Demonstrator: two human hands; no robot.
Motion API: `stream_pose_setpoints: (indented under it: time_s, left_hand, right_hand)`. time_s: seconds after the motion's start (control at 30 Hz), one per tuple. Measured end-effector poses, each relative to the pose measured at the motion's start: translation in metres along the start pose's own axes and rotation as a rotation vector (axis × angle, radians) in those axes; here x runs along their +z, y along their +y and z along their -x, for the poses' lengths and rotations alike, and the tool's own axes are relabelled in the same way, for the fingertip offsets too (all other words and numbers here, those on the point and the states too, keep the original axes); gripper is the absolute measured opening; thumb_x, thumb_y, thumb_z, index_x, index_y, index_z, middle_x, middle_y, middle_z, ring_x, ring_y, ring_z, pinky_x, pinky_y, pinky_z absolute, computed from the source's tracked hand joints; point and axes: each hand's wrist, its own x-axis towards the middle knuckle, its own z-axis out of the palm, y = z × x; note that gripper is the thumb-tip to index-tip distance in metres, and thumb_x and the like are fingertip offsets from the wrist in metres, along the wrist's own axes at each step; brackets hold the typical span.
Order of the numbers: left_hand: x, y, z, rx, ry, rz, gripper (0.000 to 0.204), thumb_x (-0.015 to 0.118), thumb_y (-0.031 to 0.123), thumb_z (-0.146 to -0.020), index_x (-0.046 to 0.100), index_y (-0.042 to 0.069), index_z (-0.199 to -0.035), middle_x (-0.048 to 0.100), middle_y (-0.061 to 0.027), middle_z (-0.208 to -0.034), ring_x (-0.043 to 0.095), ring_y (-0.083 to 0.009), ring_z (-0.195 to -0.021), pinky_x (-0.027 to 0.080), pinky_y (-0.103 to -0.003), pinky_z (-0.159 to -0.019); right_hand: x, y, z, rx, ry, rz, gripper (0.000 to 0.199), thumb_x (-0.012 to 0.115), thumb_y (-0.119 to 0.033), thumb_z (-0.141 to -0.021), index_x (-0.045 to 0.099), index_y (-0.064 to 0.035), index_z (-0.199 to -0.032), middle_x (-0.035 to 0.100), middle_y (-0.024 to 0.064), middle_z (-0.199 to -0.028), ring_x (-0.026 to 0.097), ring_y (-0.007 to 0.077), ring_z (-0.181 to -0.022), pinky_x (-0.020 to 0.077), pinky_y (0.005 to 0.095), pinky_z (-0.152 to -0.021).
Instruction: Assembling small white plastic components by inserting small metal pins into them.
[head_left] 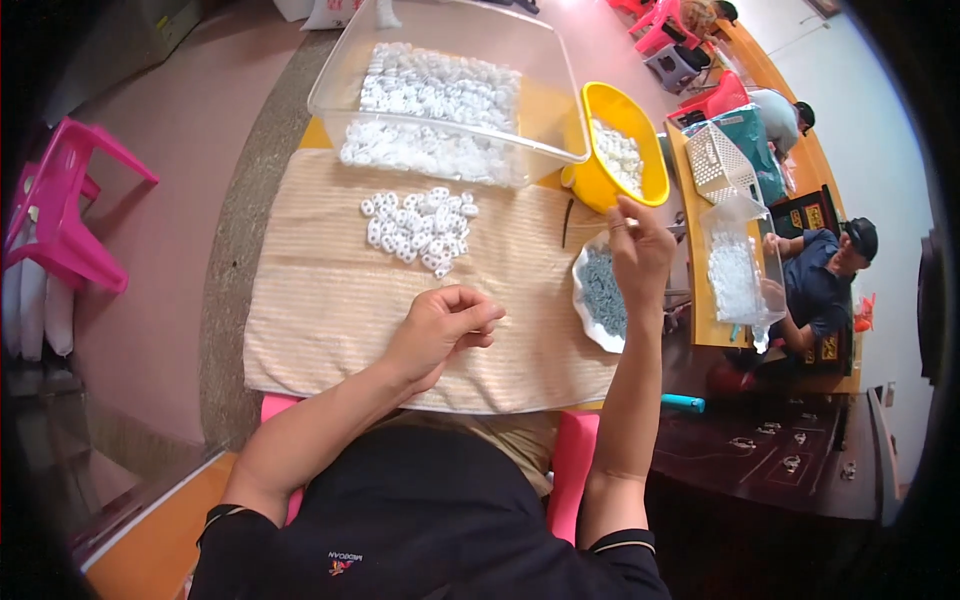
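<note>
The left hand [440,325] rests curled on the cloth [320,310], its contents hidden. The right hand [640,250] pinches something tiny above the yellow bowl [655,170]. A small pile [420,228] remains, and the bin [440,100] holds many more pieces.

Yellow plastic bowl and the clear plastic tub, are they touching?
Cannot tell. In the head view the clear plastic tub overlaps the yellow plastic bowl at its right corner, hiding any contact or gap.
</note>
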Motion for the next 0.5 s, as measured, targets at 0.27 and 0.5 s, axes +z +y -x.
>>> stream_pose_setpoints:
  time_s: [0.27, 0.5]
  left_hand:
    - [0.006, -0.008, 0.002, 0.009, 0.008, -0.039, 0.008, 0.067, 0.012, -0.089, 0.064, 0.005, -0.087, 0.063, -0.0010, -0.080, 0.060, -0.0077, -0.071, 0.052, -0.022, -0.066]
    - [0.005, -0.009, 0.003, 0.022, 0.024, -0.030, 0.008, 0.068, 0.012, -0.088, 0.064, 0.006, -0.086, 0.063, -0.0001, -0.079, 0.059, -0.0071, -0.071, 0.051, -0.021, -0.065]
  right_hand:
    - [0.063, -0.021, 0.052, -0.138, -0.436, -0.106, 0.018, 0.071, -0.007, -0.082, 0.068, 0.0010, -0.098, 0.068, 0.0089, -0.080, 0.056, 0.0104, -0.060, 0.0456, 0.0247, -0.055]
    - [0.090, -0.026, 0.049, -0.307, -0.523, 0.096, 0.019, 0.069, -0.013, -0.079, 0.070, -0.0034, -0.095, 0.067, 0.0138, -0.087, 0.065, 0.0288, -0.072, 0.0502, 0.0355, -0.065]
